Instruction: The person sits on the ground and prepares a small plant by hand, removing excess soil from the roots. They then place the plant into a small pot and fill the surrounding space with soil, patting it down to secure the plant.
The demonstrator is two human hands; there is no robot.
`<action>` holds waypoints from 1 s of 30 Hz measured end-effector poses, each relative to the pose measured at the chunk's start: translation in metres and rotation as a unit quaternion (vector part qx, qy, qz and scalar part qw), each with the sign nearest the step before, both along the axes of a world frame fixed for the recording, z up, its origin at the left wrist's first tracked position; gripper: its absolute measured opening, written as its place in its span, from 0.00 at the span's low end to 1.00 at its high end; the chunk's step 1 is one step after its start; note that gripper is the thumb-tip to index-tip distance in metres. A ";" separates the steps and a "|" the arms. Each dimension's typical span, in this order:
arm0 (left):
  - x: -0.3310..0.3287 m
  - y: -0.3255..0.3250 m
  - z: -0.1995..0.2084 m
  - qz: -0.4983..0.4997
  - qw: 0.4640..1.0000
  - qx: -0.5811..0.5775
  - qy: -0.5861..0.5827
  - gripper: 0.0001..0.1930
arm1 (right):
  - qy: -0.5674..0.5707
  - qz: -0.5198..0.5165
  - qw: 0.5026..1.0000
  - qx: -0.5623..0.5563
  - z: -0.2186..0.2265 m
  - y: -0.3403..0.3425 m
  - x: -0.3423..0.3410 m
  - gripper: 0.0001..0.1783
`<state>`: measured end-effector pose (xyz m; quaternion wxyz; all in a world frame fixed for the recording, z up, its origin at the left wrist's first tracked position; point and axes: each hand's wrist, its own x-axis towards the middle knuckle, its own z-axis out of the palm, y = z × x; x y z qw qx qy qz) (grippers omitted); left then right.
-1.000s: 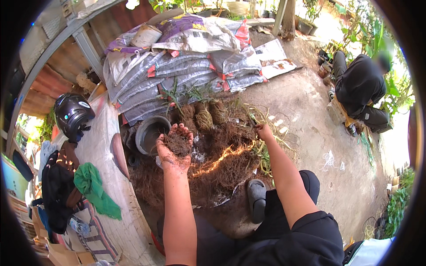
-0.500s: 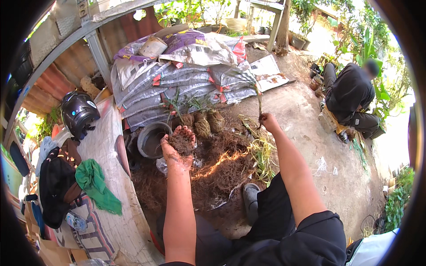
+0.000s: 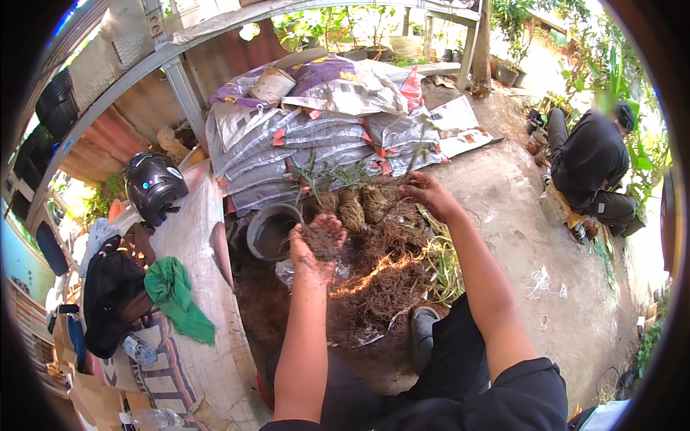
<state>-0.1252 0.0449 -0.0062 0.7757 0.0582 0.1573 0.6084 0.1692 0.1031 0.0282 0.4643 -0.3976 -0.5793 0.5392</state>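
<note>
My left hand (image 3: pixel 313 248) is cupped palm-up round a clump of brown fibrous soil (image 3: pixel 323 242), just right of a dark round pot (image 3: pixel 267 233). Farther right, my right hand (image 3: pixel 428 195) pinches the base of a thin-stemmed green plant (image 3: pixel 415 161); its leaves are blurred against the grey sacks. Between and beyond my hands stand several fibre-wrapped root balls (image 3: pixel 351 213) with narrow green leaves. Below them spreads a heap of loose brown fibre (image 3: pixel 388 291), with a strip of sunlight across it.
Stacked grey sacks (image 3: pixel 316 154) rise at the back. On a covered bench to the left lie a black helmet (image 3: pixel 153 187), a green cloth (image 3: pixel 176 298) and a plastic bottle (image 3: pixel 139 350). Pale leaf strips (image 3: pixel 443 266) lie beside the heap. Another person (image 3: pixel 593 161) sits at the far right.
My right hand has come inward toward the root balls, bringing the plant down and left. The left hand still cups the brown clump. The whole view has shifted slightly.
</note>
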 end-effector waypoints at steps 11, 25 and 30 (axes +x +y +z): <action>0.047 -0.024 0.031 -0.133 0.983 -0.026 0.127 0.27 | -0.247 0.067 0.959 0.121 0.026 -0.054 -0.079 0.28; 0.037 -0.034 0.025 -0.233 0.949 0.043 0.208 0.09 | -0.134 0.128 0.983 -0.016 0.032 -0.057 -0.075 0.22; 0.035 -0.030 0.023 -0.261 0.926 0.081 0.261 0.11 | -0.096 0.148 0.984 -0.009 0.022 -0.052 -0.074 0.20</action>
